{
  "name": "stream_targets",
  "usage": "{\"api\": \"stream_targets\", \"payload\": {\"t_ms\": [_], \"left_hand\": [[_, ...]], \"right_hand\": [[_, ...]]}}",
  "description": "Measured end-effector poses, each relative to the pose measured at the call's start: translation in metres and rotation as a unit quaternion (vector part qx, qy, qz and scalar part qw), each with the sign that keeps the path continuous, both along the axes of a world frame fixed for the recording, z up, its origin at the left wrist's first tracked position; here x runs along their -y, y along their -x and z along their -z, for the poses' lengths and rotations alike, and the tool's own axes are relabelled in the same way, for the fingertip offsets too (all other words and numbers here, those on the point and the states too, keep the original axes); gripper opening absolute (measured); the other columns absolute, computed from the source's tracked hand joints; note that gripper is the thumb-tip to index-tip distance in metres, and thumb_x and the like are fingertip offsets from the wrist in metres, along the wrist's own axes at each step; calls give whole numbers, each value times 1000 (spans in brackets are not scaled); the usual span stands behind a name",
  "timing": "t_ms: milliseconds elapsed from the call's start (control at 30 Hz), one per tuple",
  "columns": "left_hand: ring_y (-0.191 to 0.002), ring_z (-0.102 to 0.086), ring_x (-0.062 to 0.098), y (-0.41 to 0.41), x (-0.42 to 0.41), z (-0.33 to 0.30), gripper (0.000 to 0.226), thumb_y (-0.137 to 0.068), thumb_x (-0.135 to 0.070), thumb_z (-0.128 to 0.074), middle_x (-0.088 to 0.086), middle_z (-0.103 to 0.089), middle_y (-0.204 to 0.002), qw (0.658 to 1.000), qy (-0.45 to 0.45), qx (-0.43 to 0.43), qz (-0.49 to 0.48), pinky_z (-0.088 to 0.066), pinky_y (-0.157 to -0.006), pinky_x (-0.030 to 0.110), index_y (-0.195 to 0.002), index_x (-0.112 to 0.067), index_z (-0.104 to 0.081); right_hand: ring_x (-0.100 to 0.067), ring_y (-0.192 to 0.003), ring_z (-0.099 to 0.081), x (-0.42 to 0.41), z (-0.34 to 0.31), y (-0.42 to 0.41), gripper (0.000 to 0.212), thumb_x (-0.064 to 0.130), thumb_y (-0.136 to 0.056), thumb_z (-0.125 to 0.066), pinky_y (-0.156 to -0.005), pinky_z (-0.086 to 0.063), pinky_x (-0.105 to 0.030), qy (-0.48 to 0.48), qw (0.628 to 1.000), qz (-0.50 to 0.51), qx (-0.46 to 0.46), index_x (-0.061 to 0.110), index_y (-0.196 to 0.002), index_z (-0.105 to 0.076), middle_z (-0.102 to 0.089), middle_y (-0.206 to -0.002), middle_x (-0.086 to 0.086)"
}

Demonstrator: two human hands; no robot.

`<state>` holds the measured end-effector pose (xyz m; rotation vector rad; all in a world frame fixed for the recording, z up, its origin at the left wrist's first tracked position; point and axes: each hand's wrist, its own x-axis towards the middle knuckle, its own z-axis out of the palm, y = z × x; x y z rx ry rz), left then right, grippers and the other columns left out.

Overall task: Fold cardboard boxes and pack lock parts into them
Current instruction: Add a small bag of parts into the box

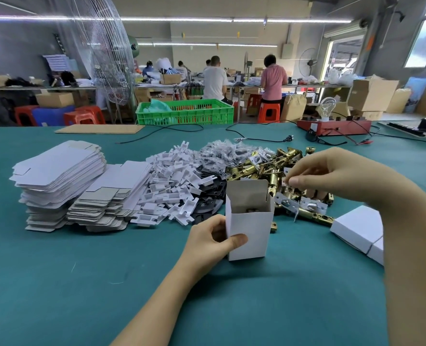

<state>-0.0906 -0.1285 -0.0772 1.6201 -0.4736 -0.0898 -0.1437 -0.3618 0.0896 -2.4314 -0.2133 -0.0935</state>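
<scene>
open box [250, 221], white card, stood upright on the green felt surface [82, 283] with its top flap raised at the back, likely so parts could be dropped straight in; something dark lay low inside, too shadowed to name. left hand [212, 242] gripped the box near its lower left corner, thumb across the front face and the other fingers curled behind, apparently to steady it against tipping. right hand [331, 173] hovered just behind and right of the box mouth, over the heap of brass latches [269, 168], its fingers [295, 181] pressed together in a pinch on a small pale item, too small to identify, seemingly picked for packing. latches: cylindrical, shiny yellow metal with flat silver faceplates, piled loose and touching the box's far side. clear plastic packets [222, 152], crinkled, holding small dark pieces, were heaped behind the latches. white plastic pieces [169, 186], flat and notched, rigid-looking, formed a broad heap left of the box, with black flat plates [207, 198] partly buried at its right edge. flat unfolded boxes [59, 176], white outside and grey inside, stood in two stacks at far left, within reach for the next fold. closed white box [359, 228], finished by the look of it, lay at right, partly hidden by the right forearm. stock appeared ranged in a row by order of use. judged stage: one box folded and being filled, many blanks left.
</scene>
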Motion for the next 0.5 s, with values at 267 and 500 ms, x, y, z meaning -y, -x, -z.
{"api": "stream_targets", "payload": {"t_ms": [267,500], "left_hand": [[-85,-70,5,-8,-12,-2,18,-81,-15,-79,-15,-75,-89,993,-8,8,-117,-56,-74,19,-92,-26,-69],[-93,-71,13,-12,-24,-4,33,-66,-32,-80,-7,-75,-96,998,-36,0,-54,-58,-81,30,-94,-18,-70]], "right_hand": [[-31,-74,-62,8,24,-23,42,-8,-81,-48,-72,-53,-38,63,991,118,11,21,-60,-71,-70,-76,-7],[-18,-77,-69,14,49,-43,38,-2,-87,-43,-62,-54,-35,58,992,110,-9,19,-68,-68,-70,-80,-2]]}}
